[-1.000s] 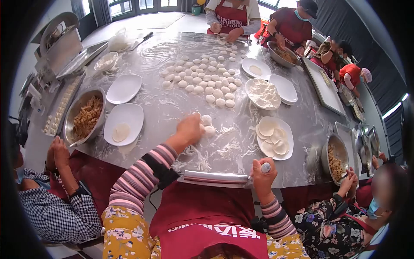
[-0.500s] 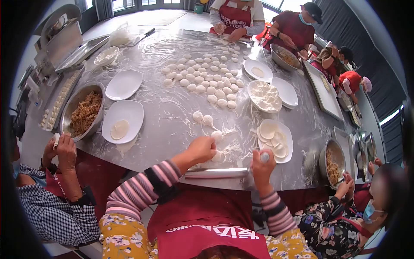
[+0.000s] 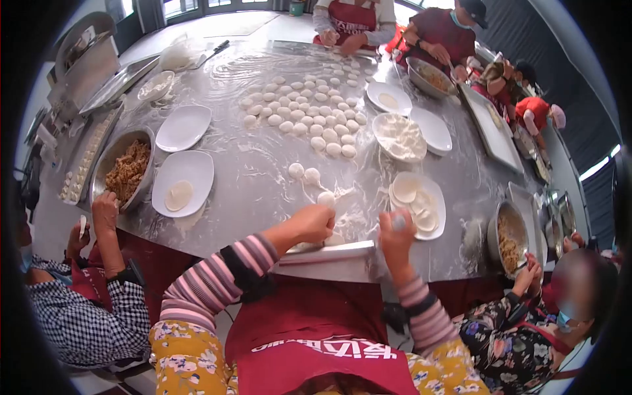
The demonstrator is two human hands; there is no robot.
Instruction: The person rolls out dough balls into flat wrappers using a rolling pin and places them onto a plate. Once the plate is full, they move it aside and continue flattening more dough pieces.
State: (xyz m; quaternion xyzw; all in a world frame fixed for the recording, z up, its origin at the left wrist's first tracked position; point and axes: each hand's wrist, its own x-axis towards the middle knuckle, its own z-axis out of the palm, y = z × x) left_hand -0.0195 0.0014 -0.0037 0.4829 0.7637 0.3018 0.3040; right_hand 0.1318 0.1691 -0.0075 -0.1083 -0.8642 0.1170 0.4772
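Holding rolling pin [image 3: 329, 255], right hand [image 3: 395, 245], left [image 3: 313, 224] near dough [image 3: 326, 197]

Head-worn view, facing forward and down, wide and curved (dark corners), close over a metal table [image 3: 247, 194]

Behind the wide metal table [image 3: 243, 181], the floor [image 3: 296, 27] was pale and reflected light. At the far side there were windows [image 3: 179, 8], with a dark curtain [image 3: 154, 14] beside them. On the right hung a long dark drape [image 3: 579, 76], with a narrow bright strip [image 3: 598, 167] low near it.
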